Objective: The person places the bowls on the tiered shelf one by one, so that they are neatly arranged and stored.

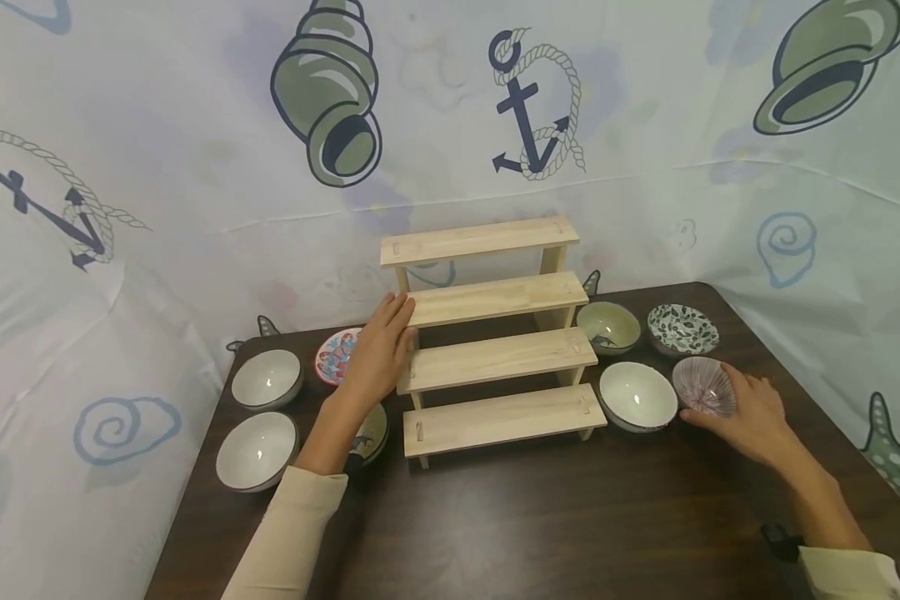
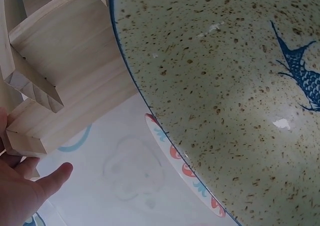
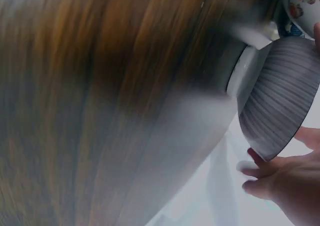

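Note:
On the right, a small purple-streaked bowl [image 1: 703,386] is held in my right hand [image 1: 753,412], the thumb and fingers at opposite sides of its rim. Its ribbed outside [image 3: 282,93] shows in the right wrist view, tilted. My left hand [image 1: 381,350] touches the left end of a four-step wooden stand [image 1: 498,298], near the second board from the top, its fingers fairly straight. Close to the left wrist camera looms a speckled bowl with a blue fish [image 2: 210,86], partly hidden by my forearm in the head view.
Left of the stand are two white bowls [image 1: 267,379] and a red-and-blue patterned plate [image 1: 335,357], partly covered by my arm. At right stand a white bowl [image 1: 637,396], a green bowl [image 1: 607,327] and a leaf-patterned bowl [image 1: 682,327]. A printed cloth [image 1: 450,117] hangs behind the dark table [image 1: 510,525].

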Motion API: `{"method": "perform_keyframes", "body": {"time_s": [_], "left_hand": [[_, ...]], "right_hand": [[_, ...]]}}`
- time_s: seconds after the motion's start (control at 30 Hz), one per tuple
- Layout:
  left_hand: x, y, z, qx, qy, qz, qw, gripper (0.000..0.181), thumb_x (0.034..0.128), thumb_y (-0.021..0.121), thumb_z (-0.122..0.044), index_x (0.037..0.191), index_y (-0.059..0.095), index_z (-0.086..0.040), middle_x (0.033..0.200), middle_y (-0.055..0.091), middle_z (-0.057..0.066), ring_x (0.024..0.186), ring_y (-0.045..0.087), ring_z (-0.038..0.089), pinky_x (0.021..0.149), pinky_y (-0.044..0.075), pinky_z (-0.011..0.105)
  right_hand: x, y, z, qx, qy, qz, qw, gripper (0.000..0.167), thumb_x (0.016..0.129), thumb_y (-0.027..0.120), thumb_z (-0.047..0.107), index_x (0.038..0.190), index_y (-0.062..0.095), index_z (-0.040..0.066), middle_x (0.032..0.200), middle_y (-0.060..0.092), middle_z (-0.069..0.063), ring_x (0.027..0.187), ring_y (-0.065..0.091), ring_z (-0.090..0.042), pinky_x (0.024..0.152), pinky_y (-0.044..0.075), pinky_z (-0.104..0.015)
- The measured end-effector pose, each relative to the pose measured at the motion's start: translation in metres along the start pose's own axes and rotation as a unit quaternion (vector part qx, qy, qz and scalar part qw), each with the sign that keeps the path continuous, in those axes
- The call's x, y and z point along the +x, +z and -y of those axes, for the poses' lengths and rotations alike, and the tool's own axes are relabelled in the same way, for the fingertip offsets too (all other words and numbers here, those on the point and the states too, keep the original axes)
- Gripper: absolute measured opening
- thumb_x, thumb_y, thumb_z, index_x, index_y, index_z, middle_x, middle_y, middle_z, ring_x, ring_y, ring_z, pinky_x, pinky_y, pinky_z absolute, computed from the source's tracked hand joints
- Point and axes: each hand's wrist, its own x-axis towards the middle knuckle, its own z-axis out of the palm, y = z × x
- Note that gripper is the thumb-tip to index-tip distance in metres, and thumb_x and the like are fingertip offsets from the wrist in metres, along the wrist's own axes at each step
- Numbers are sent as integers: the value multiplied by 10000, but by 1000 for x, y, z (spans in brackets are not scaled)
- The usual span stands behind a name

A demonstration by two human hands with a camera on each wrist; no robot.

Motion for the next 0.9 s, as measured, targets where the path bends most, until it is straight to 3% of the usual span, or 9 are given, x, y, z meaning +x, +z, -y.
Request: {"method": "perform_keyframes", "body": {"time_s": [0.23, 0.4, 0.57, 0.9], "left_hand": [[-1, -1, 0, 35, -36, 13, 10000, 509, 1085, 526, -177, 1555, 430, -4, 1654, 371, 178, 1570, 288, 367, 1270, 264, 536], [-1, -1, 1, 44, -74, 95, 9999, 511, 1095, 507, -195, 1566, 415, -17, 1663, 358, 163, 1584, 262, 343, 1275, 260, 527], [1, -2, -1, 72, 12, 5, 10000, 512, 1085, 528, -179, 1558, 423, -13, 1649, 377, 179, 1568, 294, 365, 1261, 283, 538], [0, 0, -1, 40, -1, -14, 10000, 507, 1082, 531, -166, 1547, 433, 10, 1643, 381, 199, 1567, 289, 378, 1261, 280, 546]], "right_hand": [[-1, 3, -3, 108, 573, 411, 9975, 1092, 878, 749, 538, 1563, 212, -120, 1395, 236, -530, 1165, 403, -692, 844, 432, -790], [-2, 9, -2, -67, 336, -86, 9994, 1058, 860, 777, 482, 1517, 266, -171, 1359, 328, -476, 1232, 324, -633, 829, 423, -778], [-7, 3, 4, -195, 231, -554, 9980, 1077, 818, 821, 424, 1537, 244, -132, 1373, 267, -498, 1212, 332, -664, 819, 404, -793], [-11, -18, 26, -240, 148, -824, 9962, 1112, 772, 853, 398, 1591, 220, -7, 1439, 245, -472, 1192, 360, -663, 824, 377, -794]]}}
